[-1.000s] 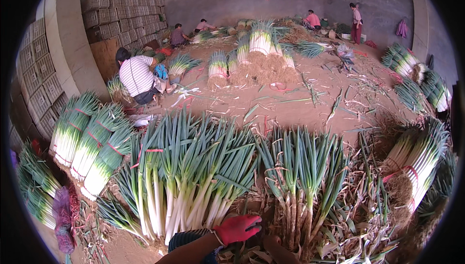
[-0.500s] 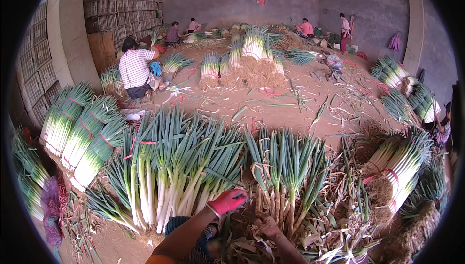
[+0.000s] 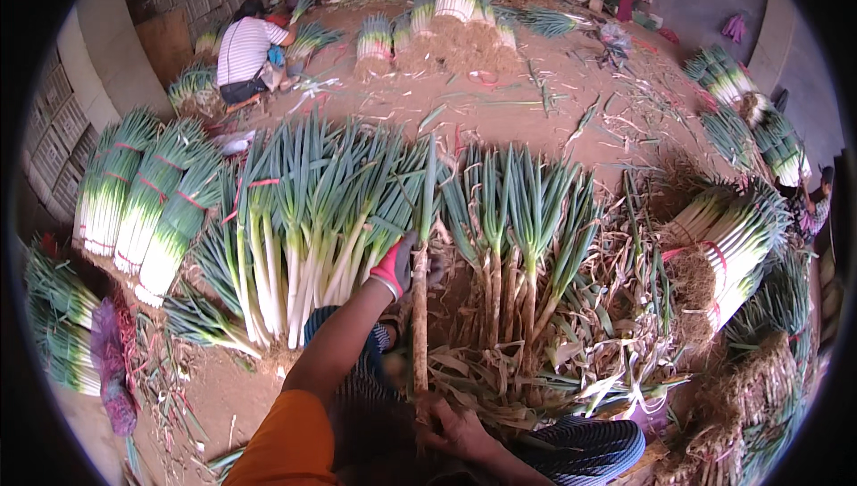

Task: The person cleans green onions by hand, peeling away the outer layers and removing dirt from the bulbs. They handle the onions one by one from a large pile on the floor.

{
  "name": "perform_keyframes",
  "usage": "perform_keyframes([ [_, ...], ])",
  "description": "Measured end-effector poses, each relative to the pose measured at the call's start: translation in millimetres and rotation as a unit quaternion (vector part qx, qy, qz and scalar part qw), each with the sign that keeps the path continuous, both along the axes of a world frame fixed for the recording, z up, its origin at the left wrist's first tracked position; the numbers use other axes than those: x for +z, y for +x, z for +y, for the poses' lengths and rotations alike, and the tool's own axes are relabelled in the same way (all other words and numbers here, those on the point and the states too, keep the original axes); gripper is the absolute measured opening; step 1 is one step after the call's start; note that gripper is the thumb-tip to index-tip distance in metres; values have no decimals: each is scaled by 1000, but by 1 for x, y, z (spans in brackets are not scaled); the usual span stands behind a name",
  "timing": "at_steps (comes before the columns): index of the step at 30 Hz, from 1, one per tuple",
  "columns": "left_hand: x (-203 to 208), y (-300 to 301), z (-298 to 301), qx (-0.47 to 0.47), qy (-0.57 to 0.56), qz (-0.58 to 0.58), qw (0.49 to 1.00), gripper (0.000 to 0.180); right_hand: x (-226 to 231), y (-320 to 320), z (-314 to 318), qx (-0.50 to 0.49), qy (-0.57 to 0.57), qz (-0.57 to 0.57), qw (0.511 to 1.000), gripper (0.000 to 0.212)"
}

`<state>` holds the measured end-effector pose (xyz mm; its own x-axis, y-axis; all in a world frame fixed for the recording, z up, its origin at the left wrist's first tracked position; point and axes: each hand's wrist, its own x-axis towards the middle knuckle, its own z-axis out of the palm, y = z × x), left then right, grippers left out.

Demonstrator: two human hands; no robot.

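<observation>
A single long green onion with a brownish, unpeeled stalk stands upright in front of me. My left hand, in a red and grey glove, is closed around its upper stalk, just below the leaves. Around the root end, my bare right hand is closed; its fingertips are partly hidden. Left of the held onion leans a broad row of peeled onions with white stalks. To its right are several unpeeled onions with brown stalks, standing among dry peeled leaves.
Tied onion bundles lean at the left, and more bundles lie at the right. A purple net bag is at the lower left. Ahead, a person in a striped shirt sits beside onions. Tied bundles stand farther back.
My hands have taken hold of one green onion and brought it upright before me. The left hand rose, the right came down and nearer. The view has tilted downward.
</observation>
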<state>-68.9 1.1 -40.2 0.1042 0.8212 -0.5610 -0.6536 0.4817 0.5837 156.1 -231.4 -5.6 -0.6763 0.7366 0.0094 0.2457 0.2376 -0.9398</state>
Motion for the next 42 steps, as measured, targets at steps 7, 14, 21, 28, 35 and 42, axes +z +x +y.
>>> perform_keyframes([
  [7, 15, -11, 4, -17, 82, -112, 990, 33, -40, 1, -14, -92, -231, 27, 968, 64],
  [14, 38, 10, -20, -154, 108, -37, 981, 31, -28, -47, 118, -233, -45, 120, 964, 45],
  [21, 19, 19, -12, -98, 140, 102, 980, 34, -42, -61, 178, -318, 114, 116, 934, 21],
  [28, 21, 6, -16, -132, 88, -24, 987, 40, -54, -21, 82, -69, -92, 4, 993, 14],
  [35, 35, 19, -15, -109, 103, -31, 988, 40, -79, 29, 32, 93, 193, -226, 950, 34],
  [42, 6, 22, -14, -54, 259, 227, 937, 30, -18, -38, 166, -266, 173, -150, 937, 46],
])
